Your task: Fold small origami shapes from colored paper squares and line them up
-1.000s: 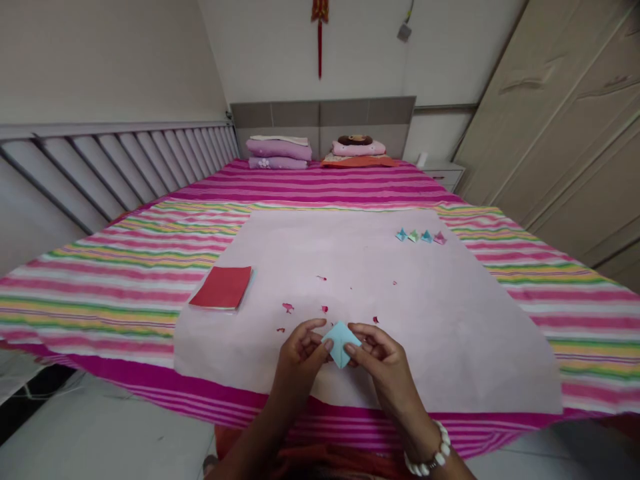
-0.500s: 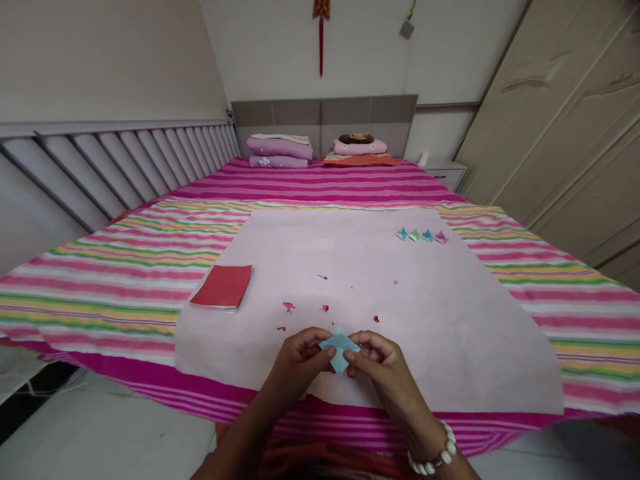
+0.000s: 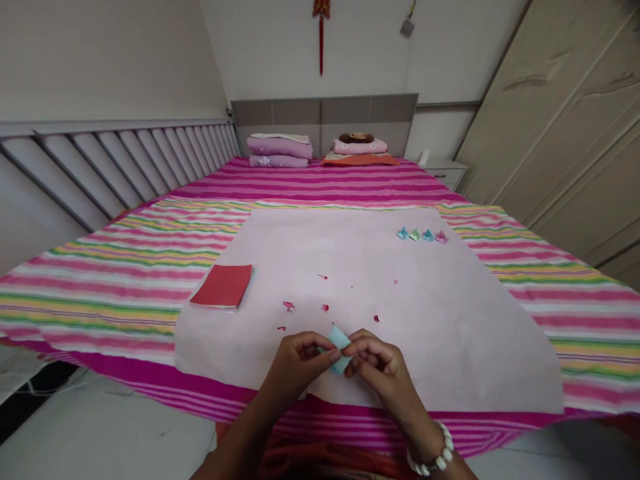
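Note:
A small piece of folded light blue paper is between my two hands, near the front edge of the large pale sheet. My left hand pinches its left side between thumb and fingers. On the other side, my right hand has its fingertips closed on the paper's right edge. The fingers cover part of the folds. Several tiny red paper scraps lie on the sheet just beyond my hands.
A stack of square paper with red on top lies at the left of the sheet. Several small folded paper pieces stand in a row at the far right. The sheet lies on a striped bed cover. Folded bedding is at the headboard.
The folded paper has changed from a wide diamond with side points to a narrower, tilted shape. My right fingers have shifted over its right edge. The scraps and stack have stayed put.

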Action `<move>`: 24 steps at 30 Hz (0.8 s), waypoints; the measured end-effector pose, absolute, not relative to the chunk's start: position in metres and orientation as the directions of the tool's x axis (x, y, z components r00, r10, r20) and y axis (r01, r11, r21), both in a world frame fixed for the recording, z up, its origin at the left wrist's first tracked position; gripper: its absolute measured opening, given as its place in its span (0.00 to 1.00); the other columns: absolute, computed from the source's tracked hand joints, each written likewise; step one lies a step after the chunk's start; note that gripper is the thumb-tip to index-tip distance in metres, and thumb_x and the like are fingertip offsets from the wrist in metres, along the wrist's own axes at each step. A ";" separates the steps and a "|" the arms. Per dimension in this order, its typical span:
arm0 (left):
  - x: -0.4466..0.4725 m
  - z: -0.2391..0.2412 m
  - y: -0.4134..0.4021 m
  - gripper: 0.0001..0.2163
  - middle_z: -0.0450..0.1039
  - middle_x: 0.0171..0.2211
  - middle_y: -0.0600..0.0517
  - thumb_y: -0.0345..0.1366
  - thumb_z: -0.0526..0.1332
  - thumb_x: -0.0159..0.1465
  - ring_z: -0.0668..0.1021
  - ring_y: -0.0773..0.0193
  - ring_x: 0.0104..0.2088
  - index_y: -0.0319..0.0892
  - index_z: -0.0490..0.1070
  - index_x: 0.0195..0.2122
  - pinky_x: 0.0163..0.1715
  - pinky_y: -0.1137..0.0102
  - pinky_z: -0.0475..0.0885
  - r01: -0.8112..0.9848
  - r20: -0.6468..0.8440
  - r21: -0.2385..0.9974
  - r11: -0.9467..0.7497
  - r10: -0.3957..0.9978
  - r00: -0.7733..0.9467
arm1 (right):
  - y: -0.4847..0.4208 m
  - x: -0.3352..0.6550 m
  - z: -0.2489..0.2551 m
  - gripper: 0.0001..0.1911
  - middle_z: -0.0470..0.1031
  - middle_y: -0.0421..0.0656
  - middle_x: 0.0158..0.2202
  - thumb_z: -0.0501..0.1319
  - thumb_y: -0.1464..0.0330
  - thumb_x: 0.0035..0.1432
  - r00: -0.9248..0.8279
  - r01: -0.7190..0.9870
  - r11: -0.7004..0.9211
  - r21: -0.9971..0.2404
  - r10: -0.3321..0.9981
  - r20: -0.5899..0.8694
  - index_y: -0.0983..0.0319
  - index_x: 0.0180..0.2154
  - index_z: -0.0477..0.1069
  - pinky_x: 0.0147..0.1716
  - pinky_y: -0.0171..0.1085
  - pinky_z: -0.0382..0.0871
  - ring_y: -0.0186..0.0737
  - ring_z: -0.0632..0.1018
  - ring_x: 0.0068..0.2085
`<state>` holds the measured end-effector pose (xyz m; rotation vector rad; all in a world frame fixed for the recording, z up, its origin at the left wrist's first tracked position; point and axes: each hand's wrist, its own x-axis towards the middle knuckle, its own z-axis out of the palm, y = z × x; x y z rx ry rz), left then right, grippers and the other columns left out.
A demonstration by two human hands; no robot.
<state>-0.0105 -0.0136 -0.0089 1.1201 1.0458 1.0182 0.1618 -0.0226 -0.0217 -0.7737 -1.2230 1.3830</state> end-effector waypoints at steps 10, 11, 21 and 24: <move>-0.004 -0.009 -0.014 0.13 0.79 0.26 0.53 0.33 0.70 0.49 0.78 0.67 0.27 0.40 0.73 0.36 0.30 0.73 0.72 -0.205 -0.138 0.964 0.171 0.977 0.162 | -0.019 0.151 -0.028 0.20 0.70 0.36 0.24 0.72 0.67 0.44 -0.046 -0.274 0.015 -0.961 0.999 0.029 0.59 0.42 0.76 0.27 0.34 0.67 0.34 0.72 0.26; -0.005 -0.009 -0.013 0.16 0.79 0.26 0.53 0.34 0.70 0.50 0.78 0.66 0.27 0.39 0.72 0.40 0.30 0.73 0.72 -0.206 -0.147 0.962 0.181 0.974 0.173 | -0.019 0.152 -0.028 0.23 0.69 0.35 0.23 0.71 0.67 0.44 -0.028 -0.278 0.017 -0.960 0.999 0.026 0.59 0.45 0.74 0.27 0.33 0.67 0.33 0.71 0.26; 0.000 -0.020 -0.012 0.19 0.79 0.28 0.52 0.40 0.73 0.45 0.78 0.66 0.29 0.37 0.75 0.36 0.31 0.72 0.72 -0.281 -0.246 0.920 0.272 0.961 0.126 | -0.018 0.150 -0.031 0.27 0.69 0.35 0.23 0.71 0.67 0.46 0.096 -0.325 0.058 -0.944 0.995 0.028 0.60 0.49 0.70 0.28 0.34 0.66 0.34 0.72 0.26; 0.005 -0.023 -0.016 0.14 0.78 0.25 0.51 0.43 0.70 0.50 0.77 0.67 0.28 0.37 0.77 0.30 0.29 0.75 0.70 -0.296 -0.305 0.888 0.352 0.933 0.192 | -0.019 0.149 -0.030 0.24 0.70 0.35 0.23 0.71 0.67 0.47 0.079 -0.350 0.065 -0.934 0.996 0.040 0.59 0.47 0.71 0.29 0.35 0.68 0.35 0.73 0.26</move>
